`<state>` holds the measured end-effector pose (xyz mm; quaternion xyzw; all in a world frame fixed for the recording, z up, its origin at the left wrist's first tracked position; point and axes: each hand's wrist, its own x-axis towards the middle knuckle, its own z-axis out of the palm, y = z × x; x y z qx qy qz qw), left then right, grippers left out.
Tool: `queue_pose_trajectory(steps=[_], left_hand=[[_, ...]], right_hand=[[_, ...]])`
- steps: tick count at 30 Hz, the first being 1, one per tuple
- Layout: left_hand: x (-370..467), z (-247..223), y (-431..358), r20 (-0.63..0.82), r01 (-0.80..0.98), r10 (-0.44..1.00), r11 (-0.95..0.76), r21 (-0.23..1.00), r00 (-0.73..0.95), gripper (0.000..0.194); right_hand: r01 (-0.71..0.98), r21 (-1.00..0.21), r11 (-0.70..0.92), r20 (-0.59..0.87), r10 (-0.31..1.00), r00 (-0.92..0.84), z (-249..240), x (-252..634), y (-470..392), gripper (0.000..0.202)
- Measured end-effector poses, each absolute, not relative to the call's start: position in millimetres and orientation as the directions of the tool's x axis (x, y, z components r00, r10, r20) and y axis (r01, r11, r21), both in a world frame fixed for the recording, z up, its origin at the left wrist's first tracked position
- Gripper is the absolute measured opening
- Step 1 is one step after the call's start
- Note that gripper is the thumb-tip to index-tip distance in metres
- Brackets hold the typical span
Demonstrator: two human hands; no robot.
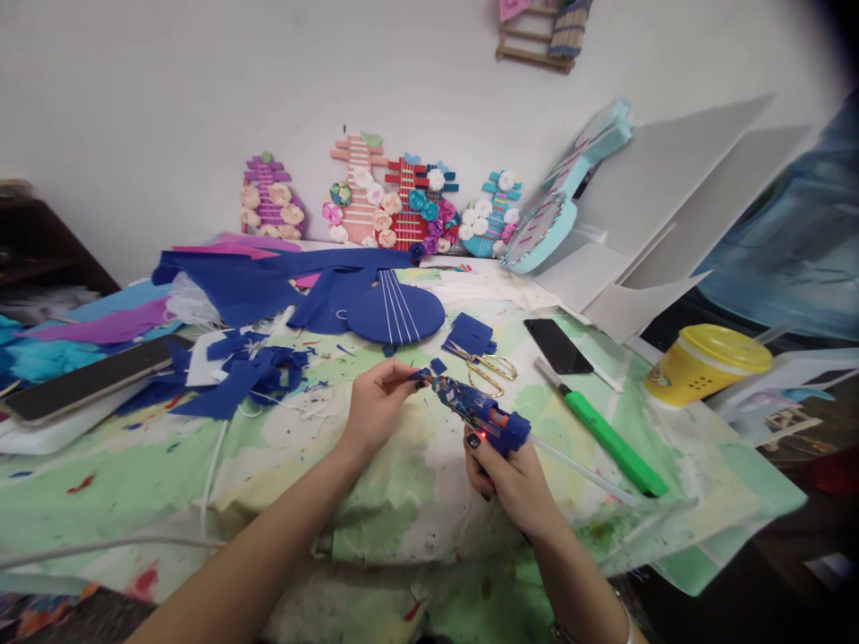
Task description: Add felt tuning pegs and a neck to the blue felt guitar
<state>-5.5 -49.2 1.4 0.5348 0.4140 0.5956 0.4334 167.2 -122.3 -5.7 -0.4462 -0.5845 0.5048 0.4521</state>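
My right hand (pixel 506 470) is wrapped round a blue glue gun (pixel 493 424), its red light lit and a clear glue stick (pixel 583 470) sticking out of its back. The nozzle points left, toward my left hand (pixel 386 398), which pinches a small dark blue piece (pixel 420 375) at the tip. Behind the hands lies a dark blue instrument-shaped body (pixel 422 315) with white strings. Gold scissors (pixel 484 365) rest beyond the glue gun, beside blue paper squares (pixel 472 332).
A green cutter (pixel 614 443), a black phone (pixel 562 346) and a yellow cup (pixel 708 362) are on the right. Blue scraps (pixel 268 371) and another phone (pixel 94 380) lie left. Decorated instruments (pixel 406 201) lean on the wall; white boards (pixel 671 188) stand back right.
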Motion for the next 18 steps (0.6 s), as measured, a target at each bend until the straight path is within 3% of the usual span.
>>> queue_pose_trajectory(steps=[18], left_hand=[[-5.2, 3.8, -50.9, 0.272, -0.076, 0.961, -0.275, 0.959, -0.044, 0.007]], right_hand=[[0.053, -0.996, 0.076, 0.066, 0.984, -0.165, -13.0, 173.8, -121.7, 0.039]])
